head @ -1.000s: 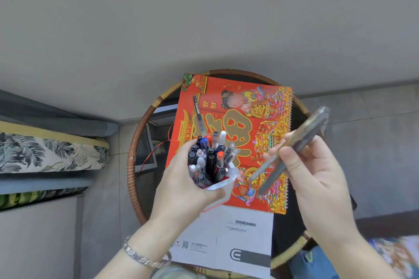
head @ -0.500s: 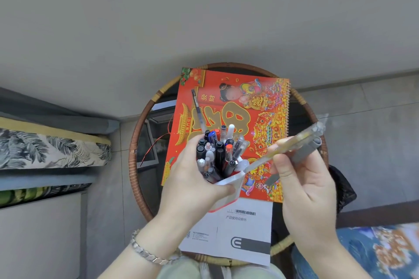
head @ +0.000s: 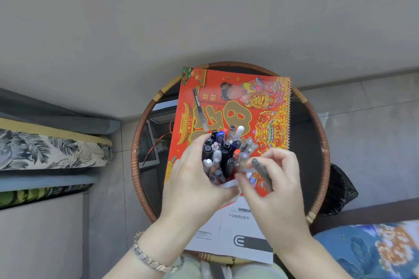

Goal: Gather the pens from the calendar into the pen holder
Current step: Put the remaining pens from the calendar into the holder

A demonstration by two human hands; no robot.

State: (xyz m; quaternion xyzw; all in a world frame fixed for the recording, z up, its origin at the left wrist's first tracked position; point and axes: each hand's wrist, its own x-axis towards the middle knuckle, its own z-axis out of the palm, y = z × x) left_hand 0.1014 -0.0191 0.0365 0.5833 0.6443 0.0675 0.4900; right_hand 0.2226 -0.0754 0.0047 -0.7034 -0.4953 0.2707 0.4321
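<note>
at the far left a cushion (head: 52, 149) printed with dark leaves lies against the wall; a silver bracelet (head: 149, 260) circles the left wrist at the bottom of the view; the round tabletop (head: 317, 133) has a woven rattan rim and a dark glass middle; the left hand (head: 192, 186) is raised above it, its fingers (head: 197, 145) wrapped tight around the pen holder (head: 227, 184), of which only a sliver of pale rim with a red edge shows under the palm; the holder is crowded with upright pens (head: 223, 149), caps black, blue, white, grey and orange; behind the hand the red and gold calendar (head: 267, 106) lies flat on the tabletop, spiral binding along its right side; one black pen (head: 199, 108) lies alone on the calendar near its upper left part, slanted, apart from both hands; below the calendar a white leaflet (head: 240, 233) lies on the near part of the tabletop, partly under the wrists; the right hand (head: 274, 190) is pressed close beside the holder, its fingers (head: 278, 156) pinched together on a clear pen (head: 246, 154) that leans into the bunch and on a dark grey pen (head: 263, 173) lying across the palm; the right thumb touches the holder's rim; at the far right a black bag (head: 340, 190) sits by the table edge, and a blue flowered cloth (head: 371, 249) fills the lower corner
</note>
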